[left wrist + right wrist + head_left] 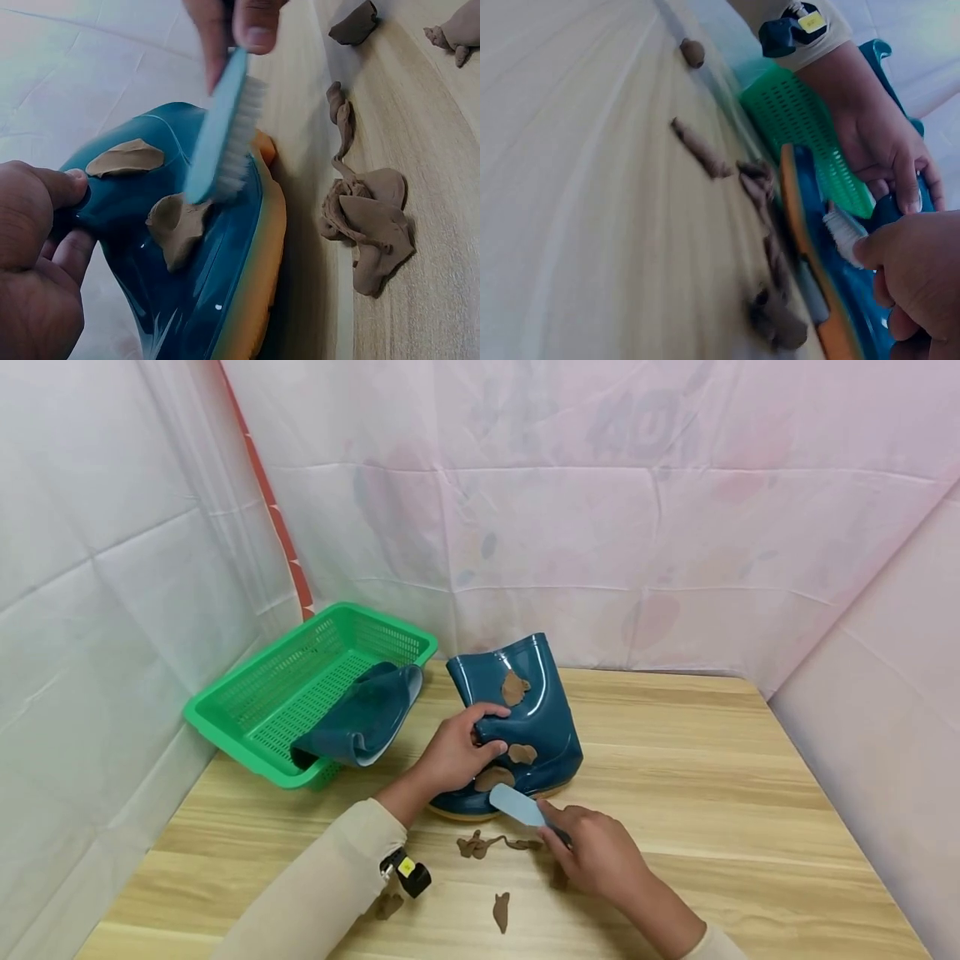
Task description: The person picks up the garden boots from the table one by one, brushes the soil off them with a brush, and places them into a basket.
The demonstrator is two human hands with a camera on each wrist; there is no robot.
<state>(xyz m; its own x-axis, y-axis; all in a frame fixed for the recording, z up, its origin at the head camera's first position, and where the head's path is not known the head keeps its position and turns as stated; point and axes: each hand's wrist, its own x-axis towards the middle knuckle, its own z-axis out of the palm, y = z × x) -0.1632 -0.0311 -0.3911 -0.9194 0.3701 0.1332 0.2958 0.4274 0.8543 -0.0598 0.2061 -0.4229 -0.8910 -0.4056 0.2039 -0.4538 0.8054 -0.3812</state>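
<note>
A dark teal rubber boot point(558, 718) with an orange-tan sole stands on the table, several brown clay-like patches point(514, 687) stuck to it. My left hand point(453, 750) grips a fold at the boot's ankle between thumb and fingers. In my right hand point(600, 852) is a light blue brush point(516, 803) with white bristles, held by its handle. The left wrist view shows the brush point(214, 146), slightly blurred, with its bristles at the boot's foot beside a brown patch point(178, 231) and close above the sole.
Loose brown clumps point(474, 845) lie on the wooden table point(712, 777) in front of the boot, with another piece point(501, 912) nearer me. At the left, a green basket point(300, 697) has a second teal boot point(367, 714) leaning over its rim. White cloth walls point(555, 535) enclose the table.
</note>
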